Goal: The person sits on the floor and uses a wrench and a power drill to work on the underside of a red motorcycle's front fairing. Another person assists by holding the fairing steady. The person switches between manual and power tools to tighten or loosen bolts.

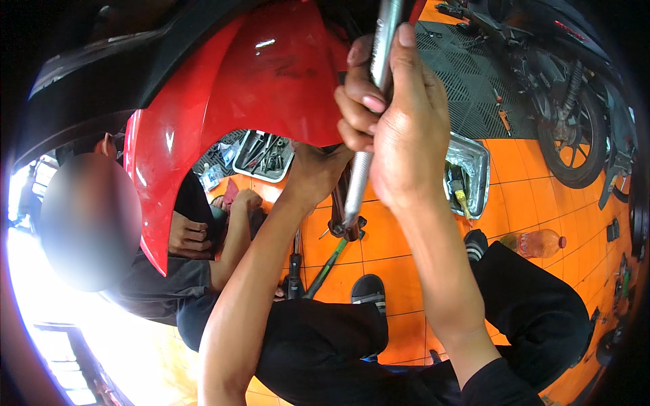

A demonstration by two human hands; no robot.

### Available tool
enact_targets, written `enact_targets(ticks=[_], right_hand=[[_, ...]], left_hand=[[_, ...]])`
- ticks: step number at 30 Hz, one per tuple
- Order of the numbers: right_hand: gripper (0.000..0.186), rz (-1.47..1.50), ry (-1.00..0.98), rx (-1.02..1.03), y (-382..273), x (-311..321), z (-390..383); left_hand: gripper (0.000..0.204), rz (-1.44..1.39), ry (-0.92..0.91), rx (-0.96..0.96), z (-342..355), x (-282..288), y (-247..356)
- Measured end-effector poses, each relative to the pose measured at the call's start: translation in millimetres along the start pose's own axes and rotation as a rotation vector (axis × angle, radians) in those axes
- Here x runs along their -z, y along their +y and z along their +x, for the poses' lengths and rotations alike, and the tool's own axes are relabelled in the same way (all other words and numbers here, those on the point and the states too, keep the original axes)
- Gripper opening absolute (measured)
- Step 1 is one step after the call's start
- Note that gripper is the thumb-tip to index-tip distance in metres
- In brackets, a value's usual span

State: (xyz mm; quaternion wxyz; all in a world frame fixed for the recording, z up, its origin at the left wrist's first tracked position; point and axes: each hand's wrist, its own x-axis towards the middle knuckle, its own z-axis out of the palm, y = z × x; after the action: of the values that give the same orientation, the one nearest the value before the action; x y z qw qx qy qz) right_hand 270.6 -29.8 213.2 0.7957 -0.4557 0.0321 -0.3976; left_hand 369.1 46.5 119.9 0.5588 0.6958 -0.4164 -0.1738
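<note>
While the right hand (399, 128) grips one silver metal rod (369, 122), the left hand (315, 172) reaches under one red fender (257, 88), its grip hidden. Two metal trays (477, 169) sit far; one bottle (538, 243) lies right.

- Orange tiled floor (528, 203) with dark grout lines.
- Black grid mat (467, 81) toward the floor's upper right.
- Parked motorcycle (569, 128) at the right edge.
- Metal trays (267, 157) of tools on the tiles.
- Strong daylight (40, 298) from the lower left.

Right hand (399, 128): raised, fingers curled tight in a fist-like grip.
Left hand (315, 172): lower — mostly hidden, forearm stretched upward.
</note>
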Motion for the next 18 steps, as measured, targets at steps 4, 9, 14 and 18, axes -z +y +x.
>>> enact_targets(ticks=[4, 9, 14, 18], right_hand=[[0.053, -0.129, -0.101, -0.011, -7.1, 28.7, 17.3], [0.054, -0.090, -0.130, -0.225, -18.1, 38.3, 38.0], [0.056, -0.213, -0.197, -0.209, -26.4, 51.1, 50.3], [0.056, -0.306, -0.196, -0.173, -26.9, 53.9, 56.7]], left_hand=[[0.020, -0.157, 0.072, 0.188, 1.6, -9.7, 4.7], [0.019, -0.188, 0.016, 0.280, 2.4, -6.6, 1.4], [0.020, -0.136, 0.006, 0.272, 2.1, -5.1, 1.3], [0.017, -0.186, 0.020, 0.220, 1.9, -7.4, 0.7]])
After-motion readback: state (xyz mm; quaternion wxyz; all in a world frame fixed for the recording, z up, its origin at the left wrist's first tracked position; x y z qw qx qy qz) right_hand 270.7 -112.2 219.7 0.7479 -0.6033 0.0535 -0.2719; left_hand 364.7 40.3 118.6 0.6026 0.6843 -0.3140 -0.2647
